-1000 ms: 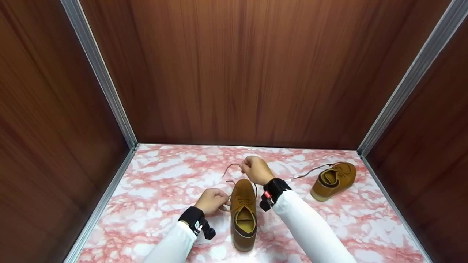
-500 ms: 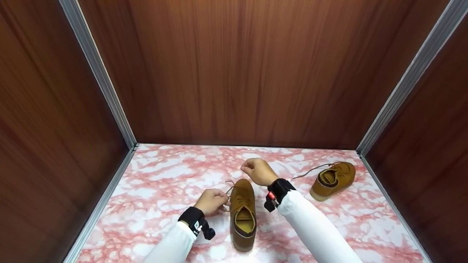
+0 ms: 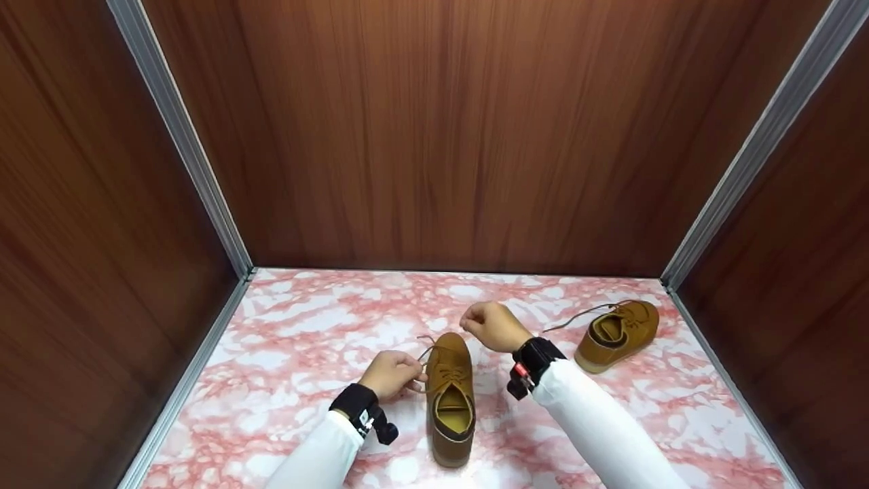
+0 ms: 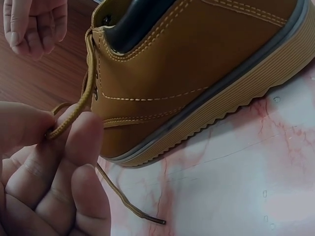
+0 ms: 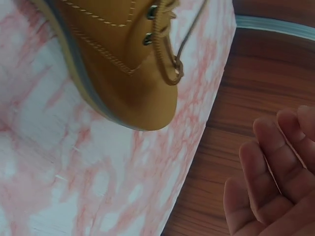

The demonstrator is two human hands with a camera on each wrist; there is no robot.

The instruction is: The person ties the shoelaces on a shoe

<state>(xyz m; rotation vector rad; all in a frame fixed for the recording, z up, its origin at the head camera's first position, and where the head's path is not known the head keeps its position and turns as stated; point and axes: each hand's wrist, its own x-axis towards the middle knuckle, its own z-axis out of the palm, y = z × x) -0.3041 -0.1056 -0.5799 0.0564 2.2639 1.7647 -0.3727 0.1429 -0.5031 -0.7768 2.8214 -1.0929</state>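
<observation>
A tan lace-up shoe (image 3: 451, 401) stands on the pink marble tabletop (image 3: 305, 326), toe pointing away from me. My left hand (image 3: 392, 372) is at the shoe's left side and pinches its brown shoelace (image 4: 74, 113) between thumb and forefinger (image 4: 81, 135). The lace runs up to an eyelet, and its loose end trails on the table. My right hand (image 3: 492, 324) hovers just right of the shoe's toe. Its fingers (image 5: 268, 162) are loosely bent and hold nothing. The right wrist view shows the shoe's toe (image 5: 113, 64) with laces hanging over it.
A second tan shoe (image 3: 619, 331) lies at the back right with its lace (image 3: 577, 316) trailing left. Dark wood walls (image 3: 441, 136) with metal corner strips (image 3: 180, 136) enclose the table on three sides.
My right hand let go of the lace loop it held above the toe and drifted right. The lace dropped beside the toe. My left hand kept its pinch in place.
</observation>
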